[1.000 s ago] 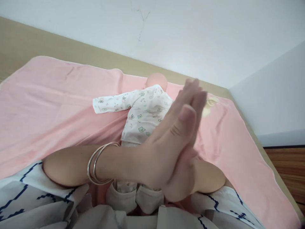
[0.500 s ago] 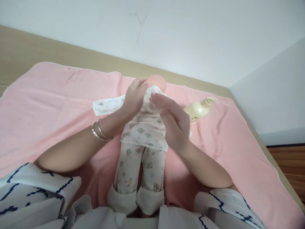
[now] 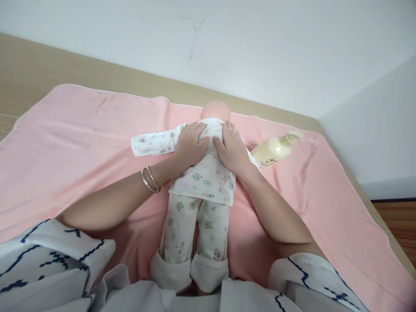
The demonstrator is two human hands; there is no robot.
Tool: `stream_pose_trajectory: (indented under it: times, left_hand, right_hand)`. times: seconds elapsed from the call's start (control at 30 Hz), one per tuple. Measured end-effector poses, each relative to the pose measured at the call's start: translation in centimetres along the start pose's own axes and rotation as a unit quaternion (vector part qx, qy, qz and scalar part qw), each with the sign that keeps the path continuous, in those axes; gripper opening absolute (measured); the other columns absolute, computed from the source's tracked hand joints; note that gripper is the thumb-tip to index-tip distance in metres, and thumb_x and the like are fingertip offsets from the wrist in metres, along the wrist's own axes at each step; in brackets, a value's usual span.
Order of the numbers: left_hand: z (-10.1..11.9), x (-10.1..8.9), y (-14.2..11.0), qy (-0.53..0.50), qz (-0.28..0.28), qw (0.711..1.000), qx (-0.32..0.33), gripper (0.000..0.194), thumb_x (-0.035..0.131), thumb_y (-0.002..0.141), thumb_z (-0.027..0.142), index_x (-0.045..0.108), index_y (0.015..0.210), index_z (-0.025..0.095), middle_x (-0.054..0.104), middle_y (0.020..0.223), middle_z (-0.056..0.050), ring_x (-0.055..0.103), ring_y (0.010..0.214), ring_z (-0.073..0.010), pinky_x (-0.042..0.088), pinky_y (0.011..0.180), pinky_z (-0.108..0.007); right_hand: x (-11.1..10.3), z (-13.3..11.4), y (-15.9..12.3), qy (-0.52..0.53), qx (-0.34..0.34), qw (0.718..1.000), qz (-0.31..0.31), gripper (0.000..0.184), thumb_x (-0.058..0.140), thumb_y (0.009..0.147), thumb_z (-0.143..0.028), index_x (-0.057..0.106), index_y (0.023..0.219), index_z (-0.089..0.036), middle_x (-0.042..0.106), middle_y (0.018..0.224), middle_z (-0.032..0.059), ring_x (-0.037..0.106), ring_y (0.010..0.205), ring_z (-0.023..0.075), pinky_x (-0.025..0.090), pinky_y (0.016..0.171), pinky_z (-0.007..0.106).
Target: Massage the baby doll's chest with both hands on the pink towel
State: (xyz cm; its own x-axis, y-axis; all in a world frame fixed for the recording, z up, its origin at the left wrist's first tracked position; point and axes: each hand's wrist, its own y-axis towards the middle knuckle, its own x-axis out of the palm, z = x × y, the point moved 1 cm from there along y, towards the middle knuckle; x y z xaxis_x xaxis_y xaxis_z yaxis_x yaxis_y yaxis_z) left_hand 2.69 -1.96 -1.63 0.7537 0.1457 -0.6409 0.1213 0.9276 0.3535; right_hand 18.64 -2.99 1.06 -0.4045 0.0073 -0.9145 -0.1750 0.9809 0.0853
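A baby doll [image 3: 208,184] in a white top and trousers printed with small green animals lies on a pink blanket [image 3: 97,117]. Its bald head [image 3: 216,110] points away from me, and its back seems to face up. My left hand [image 3: 191,145] rests flat on the left of the doll's upper body, fingers stretched out. On the right side of the upper body lies my right hand [image 3: 232,149], also flat, thumb pointing inward. Neither hand grasps anything. One sleeve [image 3: 154,142] of the doll's top extends left; the right one is mostly hidden by my right hand and forearm.
A pale yellow pump bottle [image 3: 274,149] lies on its side on the blanket, right of the doll. The wooden surface [image 3: 130,71] shows beyond the blanket, against a white wall [image 3: 260,52]. Dark brown wood [image 3: 394,221] is visible at the far right.
Both hands, raised above the doll with palms turned inward before, have come down and now lie flat on its upper body. The doll and bottle keep their places.
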Motion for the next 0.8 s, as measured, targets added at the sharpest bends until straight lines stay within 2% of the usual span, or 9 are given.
stream_pose_trajectory:
  times: [0.13, 0.27, 0.33, 0.4, 0.53, 0.67, 0.8]
  left_hand:
    - [0.0, 0.0, 0.3, 0.042, -0.005, 0.999, -0.006, 0.045, 0.040, 0.095, 0.029, 0.068, 0.127, 0.014, 0.071, 0.138, -0.016, 0.059, 0.137, -0.0346, 0.038, 0.128, -0.055]
    - [-0.1, 0.1, 0.3, 0.065, 0.012, 0.998, -0.021, 0.034, 0.041, 0.097, 0.029, 0.068, 0.116, 0.019, 0.073, 0.123, -0.015, 0.063, 0.122, -0.0327, 0.048, 0.117, -0.051]
    - [-0.1, 0.1, 0.2, 0.065, 0.016, 0.997, -0.022, 0.033, 0.040, 0.098, 0.028, 0.068, 0.115, 0.020, 0.073, 0.122, -0.014, 0.064, 0.121, -0.0319, 0.049, 0.116, -0.050]
    - [-0.1, 0.1, 0.1, 0.069, 0.017, 0.997, -0.014, 0.033, 0.040, 0.100, 0.028, 0.067, 0.115, 0.018, 0.073, 0.123, -0.015, 0.063, 0.122, -0.0323, 0.048, 0.116, -0.051]
    - [1.2, -0.5, -0.5, 0.113, -0.002, 0.993, 0.020, 0.031, 0.038, 0.103, 0.024, 0.068, 0.108, 0.016, 0.073, 0.120, -0.016, 0.064, 0.121, -0.0322, 0.049, 0.116, -0.050]
    - [3.3, -1.7, -1.0, 0.153, -0.069, 0.984, 0.054, 0.027, 0.040, 0.098, 0.008, 0.065, 0.089, 0.017, 0.070, 0.102, -0.013, 0.067, 0.111, -0.0294, 0.054, 0.107, -0.045]
    - [4.1, -2.7, -0.5, 0.152, -0.110, 0.982, 0.014, 0.028, 0.040, 0.097, 0.007, 0.063, 0.086, 0.017, 0.071, 0.102, -0.014, 0.068, 0.105, -0.0283, 0.056, 0.098, -0.043]
  right_hand:
    - [0.2, -2.3, -2.9, -0.061, -0.003, 0.998, 0.033, 0.071, 0.036, 0.108, -0.040, 0.038, 0.161, 0.007, 0.038, 0.170, 0.0311, 0.034, 0.163, 0.0420, 0.025, 0.135, 0.064]
    - [0.5, -4.3, -5.0, -0.077, -0.060, 0.995, 0.027, 0.062, 0.033, 0.106, -0.026, 0.046, 0.158, 0.007, 0.044, 0.168, 0.0289, 0.035, 0.164, 0.0381, 0.027, 0.137, 0.057]
    - [0.4, -3.9, -4.2, -0.042, -0.071, 0.997, 0.009, 0.061, 0.032, 0.105, -0.024, 0.048, 0.158, 0.001, 0.043, 0.171, 0.0225, 0.031, 0.166, 0.0332, 0.027, 0.138, 0.055]
    - [0.2, -2.8, -2.6, -0.002, -0.052, 0.999, -0.001, 0.061, 0.032, 0.105, -0.027, 0.048, 0.159, -0.003, 0.040, 0.173, 0.0188, 0.029, 0.167, 0.0310, 0.026, 0.138, 0.055]
    - [-0.2, -0.6, 0.1, 0.011, -0.013, 1.000, -0.006, 0.070, 0.036, 0.105, -0.036, 0.037, 0.162, 0.004, 0.034, 0.175, 0.0246, 0.024, 0.167, 0.0361, 0.020, 0.139, 0.057]
    - [-0.4, -0.2, 0.2, -0.017, -0.048, 0.999, -0.013, 0.071, 0.036, 0.106, -0.038, 0.037, 0.160, 0.007, 0.035, 0.173, 0.0280, 0.027, 0.166, 0.0376, 0.020, 0.139, 0.054]
    - [-0.5, -0.9, -0.5, -0.064, -0.054, 0.996, -0.024, 0.071, 0.033, 0.107, -0.036, 0.034, 0.162, 0.009, 0.035, 0.172, 0.0298, 0.029, 0.165, 0.0396, 0.023, 0.137, 0.057]
